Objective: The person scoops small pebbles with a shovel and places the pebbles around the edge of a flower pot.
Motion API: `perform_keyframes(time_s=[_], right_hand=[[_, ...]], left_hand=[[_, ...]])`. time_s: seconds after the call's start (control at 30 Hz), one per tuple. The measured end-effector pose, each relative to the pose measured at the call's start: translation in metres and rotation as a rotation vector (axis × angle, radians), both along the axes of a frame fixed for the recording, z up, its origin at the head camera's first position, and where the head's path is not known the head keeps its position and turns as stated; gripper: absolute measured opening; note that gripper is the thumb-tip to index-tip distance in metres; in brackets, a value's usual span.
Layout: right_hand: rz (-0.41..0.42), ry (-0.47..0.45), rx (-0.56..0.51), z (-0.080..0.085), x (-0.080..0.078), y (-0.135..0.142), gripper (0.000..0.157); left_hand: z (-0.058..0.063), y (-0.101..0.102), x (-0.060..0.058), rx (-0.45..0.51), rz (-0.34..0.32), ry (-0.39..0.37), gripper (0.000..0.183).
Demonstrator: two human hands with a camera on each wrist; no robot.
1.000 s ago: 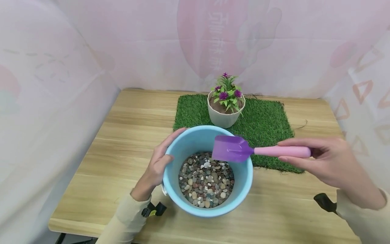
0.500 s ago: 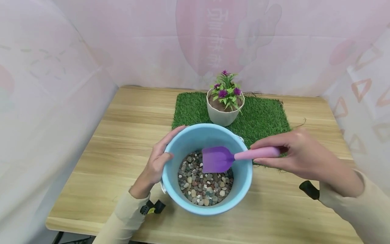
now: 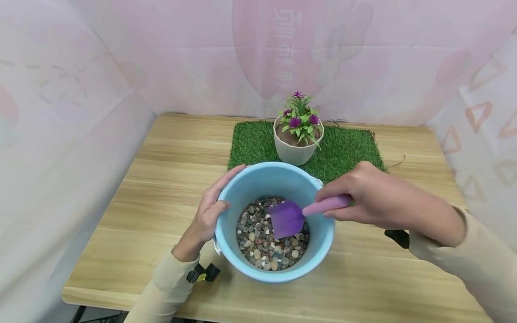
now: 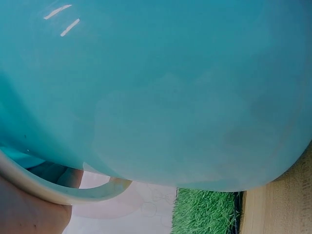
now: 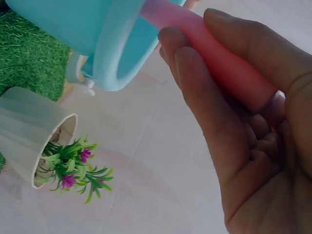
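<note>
On the table [image 3: 137, 215], the bucket [image 3: 278, 179] is standing in front of the potted plant [image 3: 296, 152], which is sitting on the grass mat [image 3: 351, 150], while the backdrop [image 3: 181, 76] is hanging behind them all. Pebbles [image 3: 258, 255] are lying in the bucket's bottom, with the shovel [image 3: 287, 220] blade reaching in above them. The left hand [image 3: 208, 213] is holding the bucket's left rim; the right hand [image 3: 373, 197] is gripping the shovel's handle by the right rim.

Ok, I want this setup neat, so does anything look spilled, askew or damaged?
Thin dark strands show by the back and right edges of the green mat, possibly fraying. Otherwise nothing stands out: the visible pebbles are all inside the bucket, and the potted plant stands upright.
</note>
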State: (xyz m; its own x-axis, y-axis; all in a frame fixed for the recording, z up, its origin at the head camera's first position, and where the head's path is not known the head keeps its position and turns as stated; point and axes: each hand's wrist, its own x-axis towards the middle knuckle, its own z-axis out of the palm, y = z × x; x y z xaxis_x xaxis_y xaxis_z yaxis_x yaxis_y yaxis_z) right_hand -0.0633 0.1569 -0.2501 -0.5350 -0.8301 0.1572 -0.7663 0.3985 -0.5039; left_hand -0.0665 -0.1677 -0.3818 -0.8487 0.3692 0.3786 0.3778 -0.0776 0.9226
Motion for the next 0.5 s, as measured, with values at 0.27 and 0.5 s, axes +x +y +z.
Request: perform_keyframes(time_s=[0.27,0.5], right_hand=[[-0.001,-0.033,0.116,0.004,-0.003,-0.013,0.005],[0.005,-0.109,0.142,-0.002,-0.005,-0.025,0.010]], left_hand=[[-0.001,0.000,0.000,0.015,-0.006,0.002,0.076],[0.000,0.000,-0.001,0.011,-0.007,0.003,0.076]])
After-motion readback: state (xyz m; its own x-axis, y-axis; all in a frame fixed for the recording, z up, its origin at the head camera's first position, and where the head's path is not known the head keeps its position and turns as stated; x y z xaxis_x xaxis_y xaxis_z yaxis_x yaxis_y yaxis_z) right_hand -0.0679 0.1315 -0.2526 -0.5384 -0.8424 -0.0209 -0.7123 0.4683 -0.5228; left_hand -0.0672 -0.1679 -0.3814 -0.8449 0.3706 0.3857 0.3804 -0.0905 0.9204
